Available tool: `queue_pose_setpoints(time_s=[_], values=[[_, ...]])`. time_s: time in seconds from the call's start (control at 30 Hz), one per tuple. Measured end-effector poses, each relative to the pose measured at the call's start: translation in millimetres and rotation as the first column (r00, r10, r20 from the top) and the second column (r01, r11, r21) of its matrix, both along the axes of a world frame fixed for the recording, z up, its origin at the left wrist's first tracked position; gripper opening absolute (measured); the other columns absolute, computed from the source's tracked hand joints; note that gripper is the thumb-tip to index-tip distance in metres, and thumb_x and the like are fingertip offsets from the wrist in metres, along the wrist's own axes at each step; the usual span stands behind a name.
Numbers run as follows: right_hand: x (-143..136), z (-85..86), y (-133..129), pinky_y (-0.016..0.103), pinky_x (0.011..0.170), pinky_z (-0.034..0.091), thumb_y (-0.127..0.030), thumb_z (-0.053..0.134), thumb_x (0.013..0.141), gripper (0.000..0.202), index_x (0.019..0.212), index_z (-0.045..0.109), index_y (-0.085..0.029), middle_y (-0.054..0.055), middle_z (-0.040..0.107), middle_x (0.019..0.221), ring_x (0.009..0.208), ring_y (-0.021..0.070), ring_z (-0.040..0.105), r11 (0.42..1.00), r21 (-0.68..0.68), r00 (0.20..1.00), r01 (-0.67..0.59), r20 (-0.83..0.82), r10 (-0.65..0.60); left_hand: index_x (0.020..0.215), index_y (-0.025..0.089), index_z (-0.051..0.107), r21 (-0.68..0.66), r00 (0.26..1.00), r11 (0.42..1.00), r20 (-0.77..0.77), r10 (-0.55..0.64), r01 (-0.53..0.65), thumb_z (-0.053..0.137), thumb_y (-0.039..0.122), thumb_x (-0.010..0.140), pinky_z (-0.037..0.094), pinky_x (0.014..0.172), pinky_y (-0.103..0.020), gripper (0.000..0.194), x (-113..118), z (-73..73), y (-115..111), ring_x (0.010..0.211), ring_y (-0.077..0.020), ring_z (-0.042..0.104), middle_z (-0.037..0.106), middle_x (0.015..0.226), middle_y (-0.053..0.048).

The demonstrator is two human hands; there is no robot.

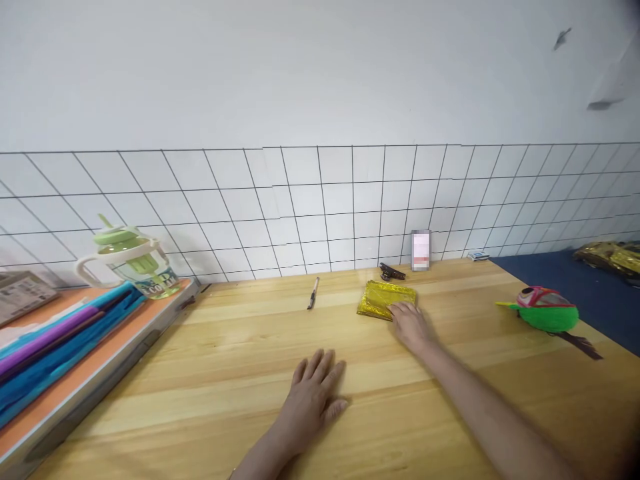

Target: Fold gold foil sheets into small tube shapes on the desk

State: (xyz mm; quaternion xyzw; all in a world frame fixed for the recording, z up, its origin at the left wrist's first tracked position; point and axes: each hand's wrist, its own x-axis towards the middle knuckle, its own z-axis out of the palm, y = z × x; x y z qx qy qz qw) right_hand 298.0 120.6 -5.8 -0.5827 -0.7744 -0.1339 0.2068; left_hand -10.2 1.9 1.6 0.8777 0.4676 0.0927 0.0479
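My left hand (315, 397) lies on the wooden tabletop, palm down with its fingers spread, holding nothing. Farther forward, my right hand (411, 325) rests its outstretched fingers on the near right part of a shiny gold-yellow flat packet (376, 297). Its thumb is hard to make out, and the fingers cover that corner of the packet. Just behind the packet are a dark hair claw clip (392, 271) and a phone (421, 251) propped upright against the wall. A pen (313, 293) lies to the left of the packet.
On the left, an orange-topped box (100, 347) carries blue and purple strips (65, 333) and a green-lidded cup (133, 260). A green and pink toy bird (547, 317) sits at the right, near a dark blue surface (540, 273). A tiled wall (335, 200) bounds the table behind.
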Motion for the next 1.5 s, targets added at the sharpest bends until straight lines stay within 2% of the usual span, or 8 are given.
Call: queue_pose_setpoints(time_s=[0.17,0.47,0.83,1.0,1.1,1.3,1.4,1.5], values=[[4.7,-0.7,1.9,0.041,0.084,0.049,-0.033,0.053,0.091,0.03,0.117,0.054,-0.018,0.008,0.055,0.119,0.099,0.0201,0.057,0.996,0.082,0.999,0.036,-0.033,-0.034,0.143,0.031,0.028,-0.01,1.0,1.0,0.007,-0.005,0.005,0.039,0.056,0.09,0.021,0.107,-0.054,0.059,-1.0,0.9,-0.1,0.137,-0.0335,0.02,0.025,0.15,-0.008],[21.8,15.6,3.7,0.043,0.094,0.036,-0.004,0.039,0.084,0.044,0.125,0.05,-0.015,0.012,0.059,0.122,0.114,0.0251,0.05,0.967,0.237,0.984,0.09,-0.169,-0.05,0.142,0.031,0.032,0.015,0.999,1.0,0.051,-0.016,0.015,0.045,0.051,0.089,0.022,0.106,-0.055,0.058,-3.4,-4.4,2.4,0.136,-0.0335,0.023,0.029,0.149,-0.009],[-19.3,57.3,-29.6,0.04,0.097,0.033,-0.005,0.039,0.086,0.043,0.125,0.05,-0.019,0.008,0.058,0.126,0.12,0.0212,0.046,0.895,0.261,0.925,-0.363,-0.014,0.379,0.144,0.029,0.021,0.022,0.968,0.998,0.245,0.056,-0.064,0.05,0.033,0.089,0.026,0.107,-0.052,0.062,-6.7,-17.9,7.9,0.134,-0.0274,0.031,0.035,0.146,-0.009],[-51.0,73.1,-55.2,0.033,0.086,0.041,-0.01,0.042,0.089,0.034,0.119,0.055,-0.02,0.007,0.065,0.112,0.103,0.0177,0.056,0.81,0.113,0.818,-0.575,0.07,0.571,0.146,0.025,0.004,0.005,0.821,0.978,0.545,0.171,-0.208,0.052,0.024,0.084,0.027,0.109,-0.05,0.079,-4.2,-16.1,10.8,0.138,-0.0265,0.022,0.017,0.152,-0.011],[-64.0,78.9,-70.4,0.031,0.083,0.042,-0.011,0.043,0.089,0.032,0.117,0.056,-0.02,0.005,0.068,0.105,0.094,0.0161,0.059,0.766,0.032,0.766,-0.642,0.074,0.639,0.146,0.025,0.008,-0.036,0.725,0.97,0.658,0.205,-0.241,0.05,0.015,0.078,0.019,0.112,-0.048,0.081,-4.1,-9.0,10.7,0.14,-0.0235,0.014,0.011,0.153,-0.008],[-74.2,83.6,-83.6,0.03,0.081,0.042,-0.013,0.043,0.089,0.031,0.116,0.057,-0.021,0.005,0.07,0.096,0.087,0.0161,0.061,0.739,-0.065,0.74,-0.671,0.015,0.673,0.119,0.023,0.057,-0.284,0.582,0.954,0.761,0.287,-0.098,0.051,0.012,0.069,0.032,0.106,-0.045,0.051,-8.5,-2.4,9.0,0.12,-0.0245,0.048,0.056,0.126,-0.005],[-71.3,83.7,-80.3,0.03,0.078,0.044,-0.019,0.043,0.091,0.028,0.112,0.061,-0.022,0.005,0.071,0.089,0.082,0.0167,0.063,0.772,-0.086,0.777,-0.63,-0.06,0.627,0.103,0.02,0.065,-0.358,0.549,0.933,0.771,0.322,-0.045,0.052,0.021,0.078,0.043,0.095,-0.042,0.028,-6.6,1.5,6.9,0.1,-0.0235,0.059,0.067,0.105,-0.005],[-65.0,81.3,-73.1,0.03,0.078,0.046,-0.031,0.044,0.093,0.027,0.111,0.062,-0.022,0.005,0.071,0.091,0.083,0.0178,0.065,0.818,-0.105,0.82,-0.566,-0.175,0.545,0.099,0.017,0.066,-0.434,0.494,0.901,0.789,0.366,0.025,0.053,0.035,0.085,0.047,0.087,-0.036,0.027,-1.3,6.7,4.3,0.094,-0.023,0.061,0.069,0.097,-0.006]])
